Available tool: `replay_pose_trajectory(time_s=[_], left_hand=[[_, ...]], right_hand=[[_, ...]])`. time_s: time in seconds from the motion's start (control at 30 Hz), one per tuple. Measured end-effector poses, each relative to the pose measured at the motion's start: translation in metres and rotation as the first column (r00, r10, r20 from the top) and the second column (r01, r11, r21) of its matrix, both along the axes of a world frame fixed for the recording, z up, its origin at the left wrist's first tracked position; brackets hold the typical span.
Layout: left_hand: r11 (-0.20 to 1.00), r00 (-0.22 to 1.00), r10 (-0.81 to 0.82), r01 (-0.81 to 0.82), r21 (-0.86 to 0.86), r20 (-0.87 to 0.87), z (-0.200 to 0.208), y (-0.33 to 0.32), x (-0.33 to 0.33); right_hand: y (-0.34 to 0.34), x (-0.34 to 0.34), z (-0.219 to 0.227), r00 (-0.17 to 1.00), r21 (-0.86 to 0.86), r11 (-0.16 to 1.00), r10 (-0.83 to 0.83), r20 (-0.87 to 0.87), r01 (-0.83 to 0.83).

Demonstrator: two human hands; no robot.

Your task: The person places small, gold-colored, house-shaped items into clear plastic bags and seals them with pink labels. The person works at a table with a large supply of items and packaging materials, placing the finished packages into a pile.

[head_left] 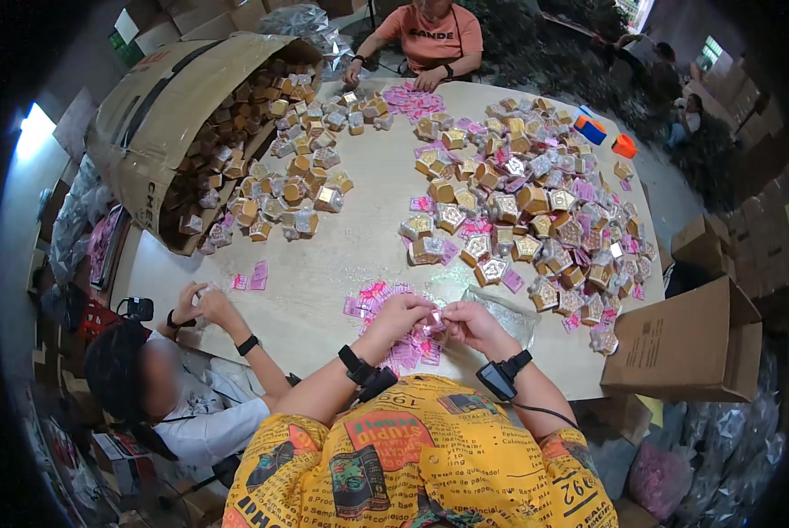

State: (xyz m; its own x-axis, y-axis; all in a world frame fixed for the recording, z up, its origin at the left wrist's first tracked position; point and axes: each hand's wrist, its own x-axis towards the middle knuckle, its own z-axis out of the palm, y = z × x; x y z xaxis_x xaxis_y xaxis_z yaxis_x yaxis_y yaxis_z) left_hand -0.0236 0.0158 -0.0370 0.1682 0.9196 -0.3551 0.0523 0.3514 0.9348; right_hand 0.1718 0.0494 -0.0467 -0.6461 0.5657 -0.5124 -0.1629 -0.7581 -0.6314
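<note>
Over a heap of small pink printed tags (370,299), my two hands meet close to the table's near edge. My left hand (401,317) is closed, pinching a pink tag (434,320) at its fingertips. Facing it, my right hand (474,322) is closed too, its thumb and finger pressed together by the tag. What lies in the right fingertips is too small and covered to make out. A clear plastic bag (516,319) lies flat beside and partly beneath my right hand. More pink tags (423,354) spread out below my wrists.
Gold, faceted pieces in clear wrap (518,198) with pink tags cover the table's right side. At left, a tipped carton (170,106) spills similar pieces (302,180). Co-workers' hands work at left (214,308) and far edge (430,79). An open carton (676,348) stands right.
</note>
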Motion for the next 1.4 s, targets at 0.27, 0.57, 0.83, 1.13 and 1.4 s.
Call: replay_pose_trajectory(time_s=[0.27, 0.57, 0.83, 1.13, 1.4], left_hand=[[0.998, 0.995, 0.047, -0.045, -0.032, 0.084, 0.013, -0.002, -0.001], [0.984, 0.959, 0.005, 0.046, 0.174, -0.284, 0.024, 0.003, -0.003], [0.939, 0.953, -0.057, 0.152, -0.309, 0.299, 0.017, 0.014, -0.018], [0.894, 0.951, -0.124, 0.23, -0.384, 0.283, 0.004, 0.018, -0.015], [0.832, 0.852, -0.126, 0.369, -0.413, 0.507, 0.001, 0.02, -0.011]], right_hand=[[-0.003, -0.003, 0.008, 0.996, 0.053, 0.998, -0.04, 0.085, 0.035], [-0.005, -0.015, 0.025, 0.936, 0.467, 0.883, -0.198, 0.29, 0.042], [-0.01, -0.009, 0.009, 0.972, 0.553, 0.813, -0.236, 0.025, 0.183], [-0.011, -0.008, 0.016, 0.961, 0.535, 0.805, -0.273, -0.05, 0.257], [-0.01, 0.002, 0.012, 0.963, 0.544, 0.797, -0.251, -0.095, 0.262]])
